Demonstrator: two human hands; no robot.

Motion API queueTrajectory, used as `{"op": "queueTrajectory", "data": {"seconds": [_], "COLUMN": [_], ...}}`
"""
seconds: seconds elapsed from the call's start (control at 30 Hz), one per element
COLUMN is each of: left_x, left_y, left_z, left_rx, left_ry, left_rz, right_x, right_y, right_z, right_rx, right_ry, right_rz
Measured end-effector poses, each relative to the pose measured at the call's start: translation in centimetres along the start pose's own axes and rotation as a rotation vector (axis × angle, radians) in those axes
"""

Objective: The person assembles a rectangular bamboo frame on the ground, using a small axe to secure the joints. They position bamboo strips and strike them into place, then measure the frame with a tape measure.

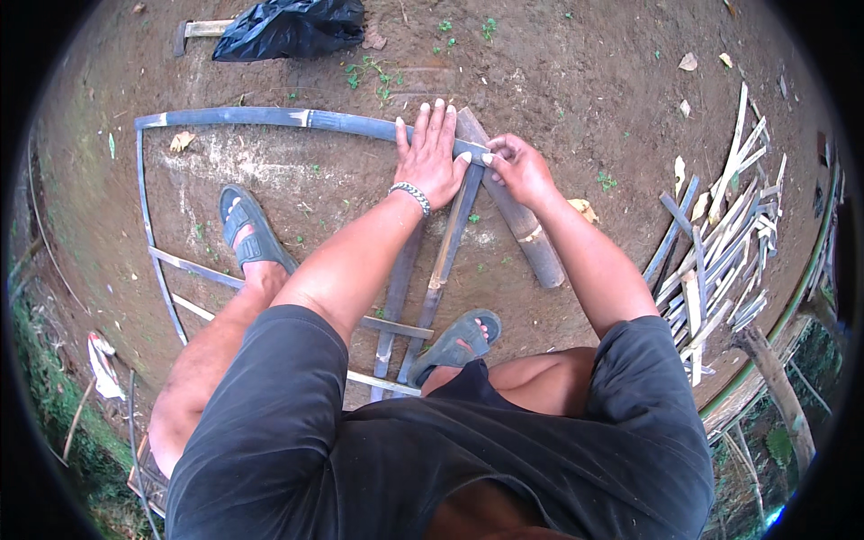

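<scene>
A frame of split bamboo lies on the dirt before me, its long upper strip (355,121) running left to right. My left hand (430,166) rests flat on that strip near its right end, fingers stretched, thumb toward the corner joint. At this corner, the strip meets a bamboo side piece (454,229) that slants down toward my foot. My right hand (519,171) is closed in a pinch over the strip's end; whatever is between thumb and fingers is too small to make out. Beneath the corner lies a thick bamboo piece (522,216), angled to the lower right.
A heap of split bamboo sticks (720,261) lies at the right. At the top left, a black plastic bag (292,31) partly covers a tool with a wooden handle (207,29). My sandalled feet stand within the frame's area, near its crosspieces (396,328).
</scene>
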State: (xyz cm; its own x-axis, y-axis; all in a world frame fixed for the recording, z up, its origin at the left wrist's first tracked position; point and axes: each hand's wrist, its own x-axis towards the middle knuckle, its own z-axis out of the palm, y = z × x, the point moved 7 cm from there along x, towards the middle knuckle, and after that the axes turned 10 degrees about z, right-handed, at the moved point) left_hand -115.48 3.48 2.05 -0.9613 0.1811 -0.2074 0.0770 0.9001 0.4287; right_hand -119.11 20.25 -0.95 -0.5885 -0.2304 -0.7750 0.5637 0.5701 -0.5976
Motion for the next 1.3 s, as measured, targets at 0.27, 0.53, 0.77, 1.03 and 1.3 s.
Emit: {"op": "queueTrajectory", "data": {"seconds": [0.27,0.53,0.77,1.03,1.3], "left_x": [0.5,0.5,0.1,0.3,0.1], "left_y": [-0.1,0.2,0.0,-0.1,-0.4], "left_z": [0.8,-0.5,-1.7,-2.1,-1.7], "left_rx": [-0.028,-0.115,-0.218,-0.225,-0.249], "left_ry": [-0.084,-0.253,-0.389,-0.416,-0.398], "left_rz": [-0.069,-0.096,-0.115,-0.109,-0.093], "right_x": [0.4,-2.0,0.0,11.7,15.3], "right_y": [0.1,-6.3,-31.0,-34.8,-34.1], "right_z": [-0.3,-0.3,8.0,19.1,18.7], "right_rx": [0.053,-0.387,-0.328,-1.433,-1.082], "right_ry": [-0.017,0.362,0.402,0.027,0.344], "right_rz": [0.018,-0.203,-1.09,-0.548,-0.647]}}
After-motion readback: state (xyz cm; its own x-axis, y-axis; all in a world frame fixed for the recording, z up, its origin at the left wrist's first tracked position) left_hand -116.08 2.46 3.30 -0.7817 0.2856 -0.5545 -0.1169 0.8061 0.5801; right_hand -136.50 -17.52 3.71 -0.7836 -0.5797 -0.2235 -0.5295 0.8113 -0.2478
